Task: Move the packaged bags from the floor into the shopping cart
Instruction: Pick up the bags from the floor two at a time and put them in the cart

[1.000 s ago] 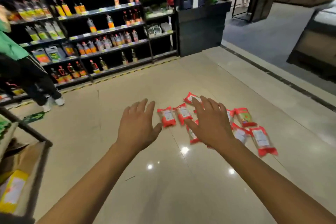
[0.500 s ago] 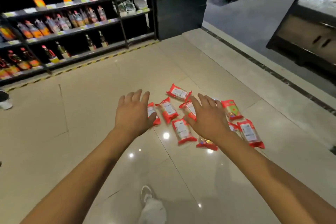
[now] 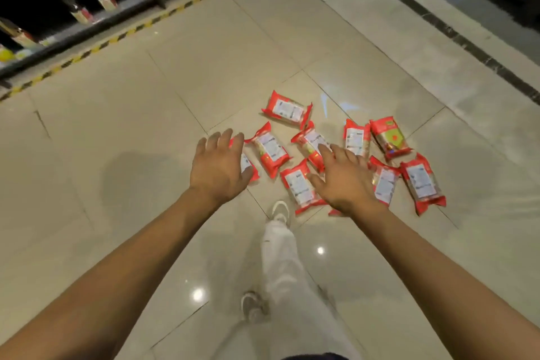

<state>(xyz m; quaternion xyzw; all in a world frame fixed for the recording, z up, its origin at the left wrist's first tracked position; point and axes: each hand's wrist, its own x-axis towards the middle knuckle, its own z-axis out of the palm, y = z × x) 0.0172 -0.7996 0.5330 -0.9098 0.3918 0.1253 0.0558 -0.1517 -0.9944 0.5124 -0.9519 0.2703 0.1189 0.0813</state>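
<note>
While both hands hang spread above the pile, nothing is in a grip yet, folks! The packaged bags (image 3: 301, 187) lie flat on the glossy tiled floor (image 3: 146, 155). There are roughly ten red packets, most showing a white label, and some overlap at the edges.

Take the pile as a clock face. The left hand (image 3: 217, 168), palm down and fingers fanned, covers the packet out at nine o'clock; whether it touches, I cannot tell. The right hand (image 3: 344, 181), just as spread and holding nothing, hovers over the centre. A lone bag (image 3: 287, 109) sits at eleven o'clock, and the only green-fronted bag (image 3: 390, 137) shows at two o'clock. The person's white shoe (image 3: 280, 212) is planted at six o'clock, just beside the nearest packet. The shopping cart? Out of view right now. A bottle shelf (image 3: 73, 9) runs well apart, toward ten o'clock.

Now, the handling. These look like light, soft film pouches, plump in the middle with flat crimped seals at both ends. That shiny wrap will likely slide on polished tile, so pushing down may only skate a packet away. My call is to work the fingertips under a long edge and close around the plump middle, or else pinch an end seal. Light as they seem, several could be gathered at once, but a loose armful may slip apart, and a hard squeeze may crush the contents.
</note>
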